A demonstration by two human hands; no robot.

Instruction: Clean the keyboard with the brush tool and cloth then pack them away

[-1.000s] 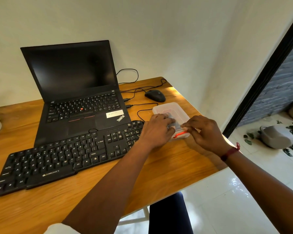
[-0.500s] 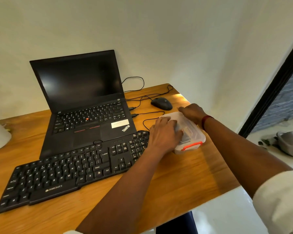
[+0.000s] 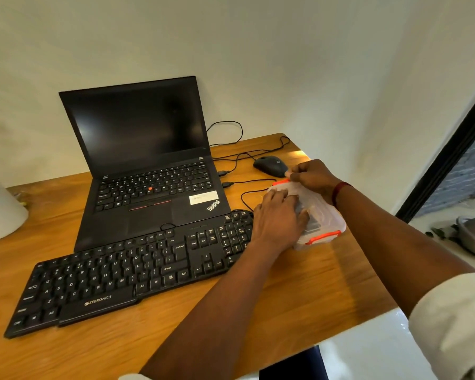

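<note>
Scene: We are at a wooden table (image 3: 299,292), both hands on a small see-through box (image 3: 327,215) that stands between the black keyboard (image 3: 121,278) and the table's right edge.
Left hand: Our left hand (image 3: 279,218) lies across the lid with fingers spread and pressing down, gripping nothing.
Right hand: Our right hand (image 3: 313,176) reaches over the far end, its fingers curled in a pinch on the far clip (image 3: 280,182), which is orange.
Box: The near clip (image 3: 324,237) looks folded down against the wall. We cannot tell whether the far one is being opened or fastened.
Brush and cloth: Neither lies out on the table. A dark shape shows through the lid, so we judge they are inside, though it is too blurred to be sure.
Risk at the clip: A hard tug could jerk the light box out from under the flat palm, or pop the lid crooked and spill what is inside.
Risk at the edge: The box stands near the table's right edge, so a skid that way could send it over.
Risk behind: The mouse (image 3: 270,164) is just beside our right knuckles and its cable (image 3: 243,198) loops close to the box. A slip could knock one or snag the other.
Risk to the keyboard: Our left wrist hangs over the number keys and may press them.
</note>
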